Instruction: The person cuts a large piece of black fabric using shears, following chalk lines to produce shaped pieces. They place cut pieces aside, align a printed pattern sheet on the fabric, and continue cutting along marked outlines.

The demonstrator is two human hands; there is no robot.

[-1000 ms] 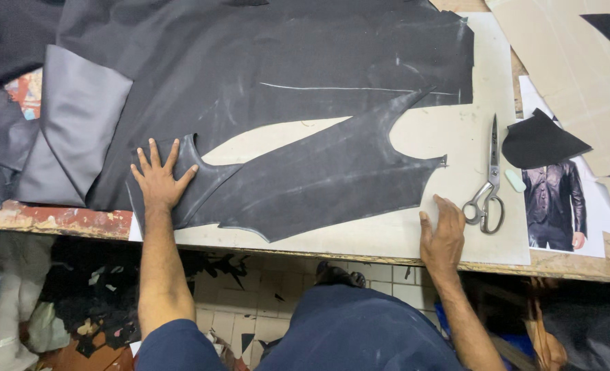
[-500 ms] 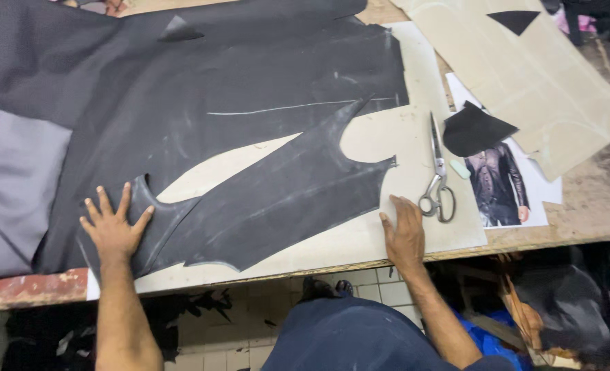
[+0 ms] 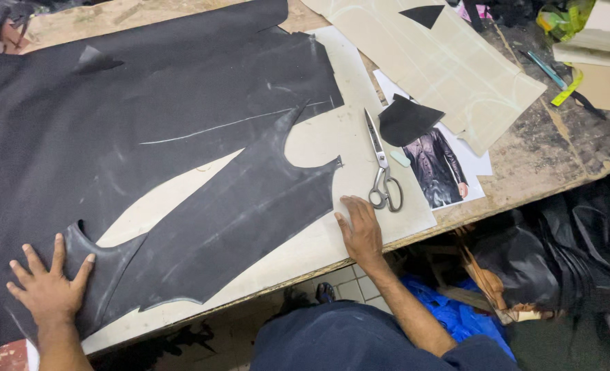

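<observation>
A large sheet of black leather (image 3: 147,117) lies spread over the worktable, with a curved piece cut out of it and chalk lines on its surface. My left hand (image 3: 49,287) presses flat, fingers spread, on the leather's near left corner. My right hand (image 3: 360,230) rests flat on the pale cardboard sheet (image 3: 319,148) under the leather, at the table's front edge. Metal scissors (image 3: 382,172) lie closed just beyond my right hand, apart from it.
A photo print of a leather jacket (image 3: 437,168) lies right of the scissors, with a small black leather scrap (image 3: 407,120) on it. Beige paper patterns (image 3: 449,65) cover the far right. Black bags (image 3: 559,254) and blue plastic (image 3: 449,306) sit below the wooden table edge (image 3: 545,175).
The view has swung to the right and tilted, showing more of the table's right side. Both hands stay flat in the same places on the leather and cardboard.
</observation>
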